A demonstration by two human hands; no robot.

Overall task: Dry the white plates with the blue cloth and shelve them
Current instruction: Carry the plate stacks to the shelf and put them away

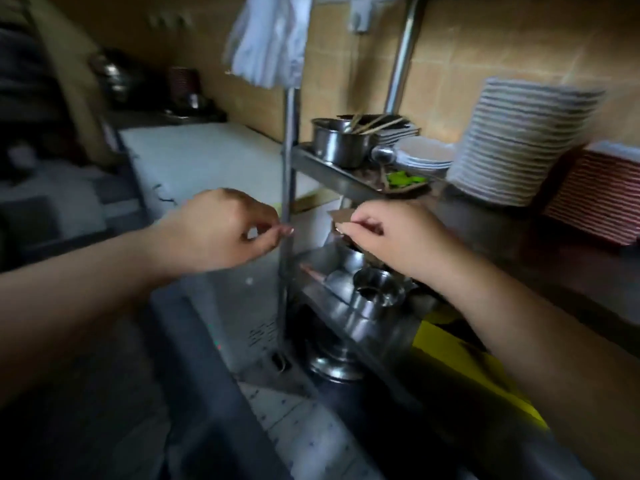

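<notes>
A tall stack of white plates (519, 140) stands on the shelf at the right, against the tiled wall. A few more white plates (424, 157) lie on the steel rack's upper shelf (332, 174). A pale blue-white cloth (268, 39) hangs from the top of the rack. My left hand (221, 230) hovers just left of the rack's upright post (289, 161), fingers loosely curled, holding nothing I can see. My right hand (394, 237) hovers over the rack's lower shelf with fingers curled; nothing shows in its grip. The frame is blurred.
A steel pot (337, 143) with wooden utensils sits on the upper shelf beside a ladle and something green. Steel cups (375, 296) crowd the lower shelf. Red-striped plates (595, 199) are stacked far right. A white counter (207, 161) lies behind; a yellow object (467, 362) lies below.
</notes>
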